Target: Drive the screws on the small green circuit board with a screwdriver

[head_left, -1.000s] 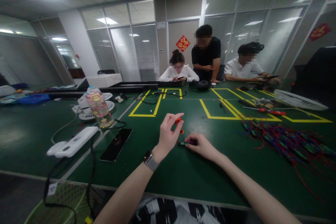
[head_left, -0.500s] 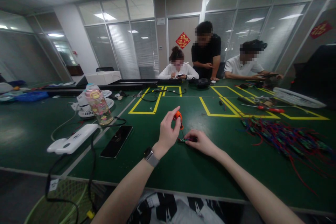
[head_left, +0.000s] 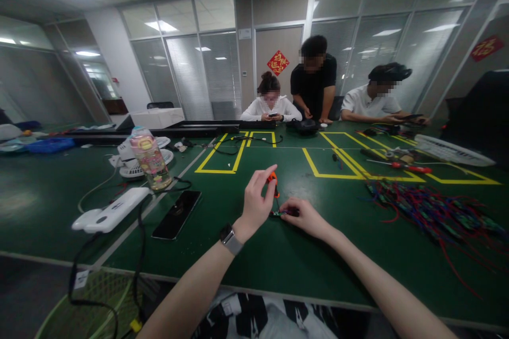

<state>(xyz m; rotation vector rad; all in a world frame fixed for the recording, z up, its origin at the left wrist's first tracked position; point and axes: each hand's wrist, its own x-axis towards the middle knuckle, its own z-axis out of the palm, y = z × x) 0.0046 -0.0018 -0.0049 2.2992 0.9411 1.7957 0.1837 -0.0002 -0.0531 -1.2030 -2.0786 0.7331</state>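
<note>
My left hand [head_left: 257, 198] is closed around the orange handle of a screwdriver [head_left: 273, 177], held upright. Its thin dark shaft runs down to a small green circuit board [head_left: 275, 214] on the table. Whether the tip sits on a screw is too small to tell. My right hand [head_left: 303, 214] lies low on the table and pinches the right end of the board, with its fingertips covering that part. A pile of similar boards with red and blue wires [head_left: 433, 206] lies to the right of my right hand.
On the green table [head_left: 222, 254], a black phone [head_left: 177, 215], a white device [head_left: 113, 211] and a drink bottle [head_left: 151, 164] stand to the left. A red-handled screwdriver [head_left: 409, 167] lies at the right. Several people sit or stand across the table. A green basket [head_left: 91, 302] is below the front edge.
The orange handle has turned slightly in my left fingers, while my right hand stays on the board. Across the table, the standing person has lowered a hand.
</note>
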